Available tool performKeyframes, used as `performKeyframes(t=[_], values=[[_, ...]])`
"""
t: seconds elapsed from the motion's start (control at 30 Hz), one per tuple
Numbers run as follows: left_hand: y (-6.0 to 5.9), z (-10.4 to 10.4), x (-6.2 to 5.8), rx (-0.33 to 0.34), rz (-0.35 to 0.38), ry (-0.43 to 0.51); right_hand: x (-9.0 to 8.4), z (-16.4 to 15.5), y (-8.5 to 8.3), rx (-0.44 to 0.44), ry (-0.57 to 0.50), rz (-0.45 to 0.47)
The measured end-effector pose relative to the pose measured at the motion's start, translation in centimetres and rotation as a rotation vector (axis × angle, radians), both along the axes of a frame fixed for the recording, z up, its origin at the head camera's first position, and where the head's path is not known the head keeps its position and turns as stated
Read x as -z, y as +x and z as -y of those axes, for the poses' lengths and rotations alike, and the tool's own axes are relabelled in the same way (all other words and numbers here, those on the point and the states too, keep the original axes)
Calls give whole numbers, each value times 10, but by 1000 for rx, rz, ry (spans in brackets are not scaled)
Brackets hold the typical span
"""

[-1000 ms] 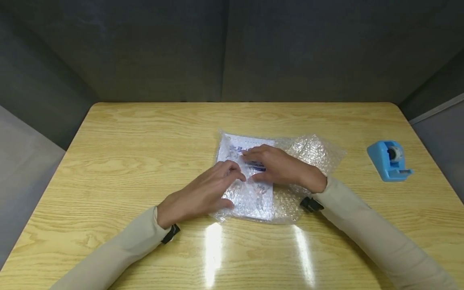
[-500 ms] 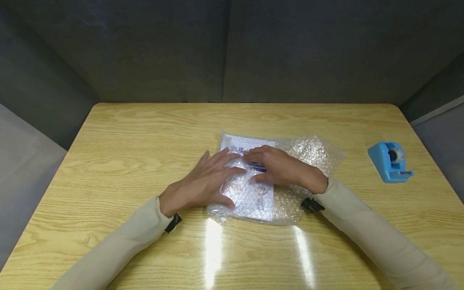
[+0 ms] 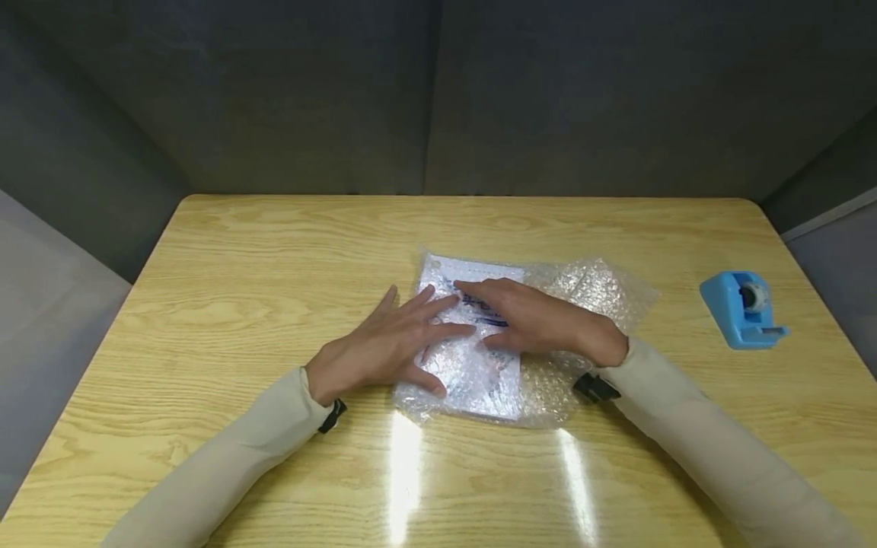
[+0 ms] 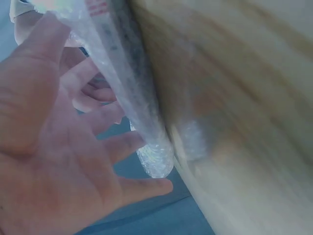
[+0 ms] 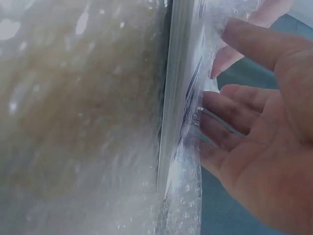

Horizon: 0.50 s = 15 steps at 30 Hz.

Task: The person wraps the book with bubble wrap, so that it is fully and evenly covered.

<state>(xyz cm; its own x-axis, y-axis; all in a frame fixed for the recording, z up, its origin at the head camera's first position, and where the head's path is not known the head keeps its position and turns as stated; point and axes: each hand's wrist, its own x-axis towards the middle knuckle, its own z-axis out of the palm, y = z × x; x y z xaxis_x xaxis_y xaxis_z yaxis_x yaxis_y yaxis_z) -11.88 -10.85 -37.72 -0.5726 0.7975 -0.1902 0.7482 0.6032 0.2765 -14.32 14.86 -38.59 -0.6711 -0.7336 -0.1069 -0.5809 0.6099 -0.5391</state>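
The pale wooden worktop (image 3: 240, 304) fills the head view, walled by dark grey panels on three sides. Near its middle lies a sheet of bubble wrap (image 3: 589, 293), folded over a flat white printed booklet (image 3: 473, 365) so that one flap covers the booklet and the rest spreads loosely to the right. The booklet lies flat with its long axis running from the near edge of the worktop toward the far one, tilted slightly so the far end leans left; its top short edge points away from the person. Two arms in beige sleeves come in from the near corners, each with a dark strap at the wrist. The left hand (image 3: 384, 346) lies palm down with straight, spread fingers across the left part of the wrapped booklet, the thumb at the near left edge; the left wrist view shows the open palm (image 4: 58, 161) against the wrap's edge (image 4: 127, 88). The right hand (image 3: 530, 320) rests flat on the wrap just right of it, fingers extended leftward and pressing the flap down, fingertips close to those of the left hand; the right wrist view shows its fingers (image 5: 230, 127) laid on the bubbled plastic (image 5: 183, 196). Well apart at the right edge stands a small blue tape dispenser (image 3: 743, 310).
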Motion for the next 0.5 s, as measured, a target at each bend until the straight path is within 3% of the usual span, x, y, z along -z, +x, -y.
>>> performKeyframes(t=[0.5], values=[[3, -3, -8, 33, 24, -78, -1, -8, 0, -24, -40, 69]])
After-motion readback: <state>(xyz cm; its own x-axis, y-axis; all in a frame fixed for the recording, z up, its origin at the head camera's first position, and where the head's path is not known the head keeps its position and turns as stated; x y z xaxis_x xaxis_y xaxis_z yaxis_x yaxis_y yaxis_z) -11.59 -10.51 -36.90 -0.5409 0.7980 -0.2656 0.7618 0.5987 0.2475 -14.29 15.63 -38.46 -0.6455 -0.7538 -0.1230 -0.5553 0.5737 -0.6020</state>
